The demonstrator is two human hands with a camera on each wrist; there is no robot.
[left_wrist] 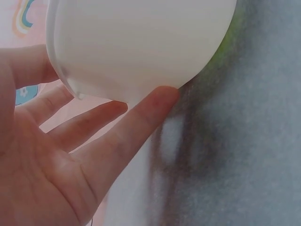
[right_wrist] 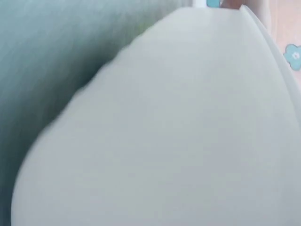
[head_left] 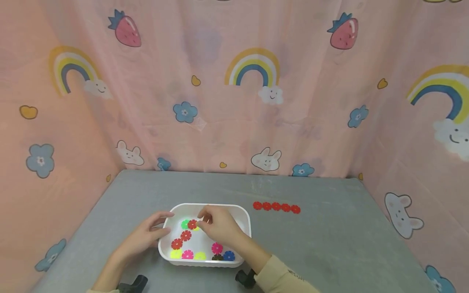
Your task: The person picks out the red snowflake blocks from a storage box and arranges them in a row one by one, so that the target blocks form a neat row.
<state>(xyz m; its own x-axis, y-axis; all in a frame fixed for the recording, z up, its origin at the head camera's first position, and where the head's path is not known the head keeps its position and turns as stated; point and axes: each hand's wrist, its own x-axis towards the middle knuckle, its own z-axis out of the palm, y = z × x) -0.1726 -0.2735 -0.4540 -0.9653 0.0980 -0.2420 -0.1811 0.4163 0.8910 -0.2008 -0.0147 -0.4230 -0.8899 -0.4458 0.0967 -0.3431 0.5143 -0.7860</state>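
A white plastic tray holds several notched, flower-shaped discs in the head view. Against its left side rests my left hand, its fingers spread along the wall and rim. The left wrist view shows the same hand with extended fingers touching the tray's outside. Over the tray's interior is my right hand, its thumb and fingertips a little apart beside a red disc. A green disc lies partly behind that one. The tray wall fills the right wrist view and hides the right fingers.
Behind and right of the tray, several red discs lie in a row on the grey table. Pink, blue and yellow discs are at the tray's near side. A patterned pink curtain surrounds the table.
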